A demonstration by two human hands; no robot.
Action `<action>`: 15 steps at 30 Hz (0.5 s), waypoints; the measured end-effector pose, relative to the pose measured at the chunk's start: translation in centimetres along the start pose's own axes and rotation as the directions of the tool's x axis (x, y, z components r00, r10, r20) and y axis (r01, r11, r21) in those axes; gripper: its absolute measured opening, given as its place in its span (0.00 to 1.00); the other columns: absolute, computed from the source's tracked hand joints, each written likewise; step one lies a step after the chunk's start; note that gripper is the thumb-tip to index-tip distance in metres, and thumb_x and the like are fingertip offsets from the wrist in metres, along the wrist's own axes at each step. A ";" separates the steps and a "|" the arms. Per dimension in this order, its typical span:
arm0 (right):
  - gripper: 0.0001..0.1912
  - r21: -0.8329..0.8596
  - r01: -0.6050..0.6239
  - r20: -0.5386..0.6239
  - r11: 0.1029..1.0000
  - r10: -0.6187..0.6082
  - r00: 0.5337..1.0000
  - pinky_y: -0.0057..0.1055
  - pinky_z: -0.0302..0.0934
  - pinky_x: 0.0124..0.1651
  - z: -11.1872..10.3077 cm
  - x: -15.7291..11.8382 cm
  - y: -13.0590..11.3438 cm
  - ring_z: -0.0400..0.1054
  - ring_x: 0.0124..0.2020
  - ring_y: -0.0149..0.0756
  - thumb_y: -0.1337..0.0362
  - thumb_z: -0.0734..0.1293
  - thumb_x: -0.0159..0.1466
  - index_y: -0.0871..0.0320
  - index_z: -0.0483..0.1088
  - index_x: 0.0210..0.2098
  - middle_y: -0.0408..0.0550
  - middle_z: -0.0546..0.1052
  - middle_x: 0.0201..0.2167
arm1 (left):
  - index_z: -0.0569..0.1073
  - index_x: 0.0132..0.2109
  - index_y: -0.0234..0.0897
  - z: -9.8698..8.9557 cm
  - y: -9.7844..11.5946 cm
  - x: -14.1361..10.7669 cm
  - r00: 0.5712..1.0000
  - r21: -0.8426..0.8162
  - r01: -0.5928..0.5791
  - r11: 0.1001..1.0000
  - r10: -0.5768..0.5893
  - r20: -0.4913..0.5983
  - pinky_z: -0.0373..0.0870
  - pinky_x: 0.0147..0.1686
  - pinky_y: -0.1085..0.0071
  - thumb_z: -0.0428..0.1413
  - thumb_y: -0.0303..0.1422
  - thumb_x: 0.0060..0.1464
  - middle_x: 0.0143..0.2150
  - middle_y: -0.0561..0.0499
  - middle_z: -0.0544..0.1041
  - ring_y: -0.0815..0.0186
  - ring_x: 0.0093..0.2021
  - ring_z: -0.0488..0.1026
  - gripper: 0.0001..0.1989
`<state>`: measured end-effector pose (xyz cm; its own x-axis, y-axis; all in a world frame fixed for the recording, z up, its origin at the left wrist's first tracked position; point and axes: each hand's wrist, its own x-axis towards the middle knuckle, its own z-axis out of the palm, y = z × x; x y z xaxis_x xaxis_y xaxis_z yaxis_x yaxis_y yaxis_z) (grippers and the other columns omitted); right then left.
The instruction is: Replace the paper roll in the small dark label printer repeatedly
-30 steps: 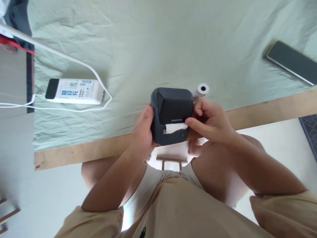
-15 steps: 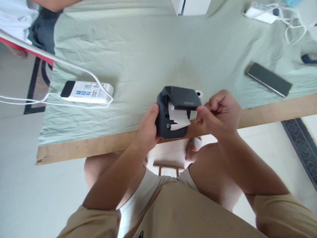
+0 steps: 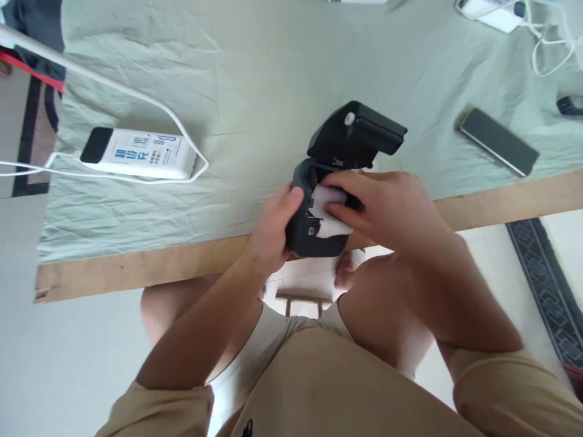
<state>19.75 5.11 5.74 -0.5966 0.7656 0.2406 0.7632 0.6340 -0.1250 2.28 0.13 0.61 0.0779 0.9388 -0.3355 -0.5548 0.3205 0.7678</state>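
I count one dark printer, at the centre of the frame over the near edge of the worktop; whether it rests there or is lifted I cannot tell. Its one lid stands swung up, and a single white paper roll sits inside, a loose tongue of paper lying over the front. My left hand has the printer by its left side, thumb on the upper rim; my right hand reaches in from the right, its fingers narrowed about the roll. There are two white blocks: one with a black end and blue print at left, looped round by a white cable, and one at the upper right, with more white cord beside it. I see one dark phone at right, and one small dark device cut off by the right border. A pale green, wrinkled cloth covers the worktop, leaving a strip of bare wood along the near side. Below, the floor is pale, with a dark patterned band at lower right and a wooden bar between my legs. Dark fabric and a red strip show at upper left.
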 end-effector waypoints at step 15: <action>0.12 0.690 -0.213 -0.293 0.691 0.537 0.791 0.36 0.64 0.28 3.0 -2.1 10.6 0.66 0.23 0.34 0.52 0.74 0.63 0.48 0.70 0.38 0.41 0.70 0.26 | 0.79 0.51 0.41 0.0 1.0 -0.6 0.999 -0.023 0.050 0.998 -0.049 0.010 0.70 0.21 0.78 0.67 0.42 0.58 0.36 0.52 0.83 0.71 0.24 0.74 0.17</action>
<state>28.30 10.56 1.06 0.0103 0.9141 0.4053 0.4837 0.3502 -0.8021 1.70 -0.12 1.58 0.1136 0.9231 -0.3674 -0.5695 0.3635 0.7372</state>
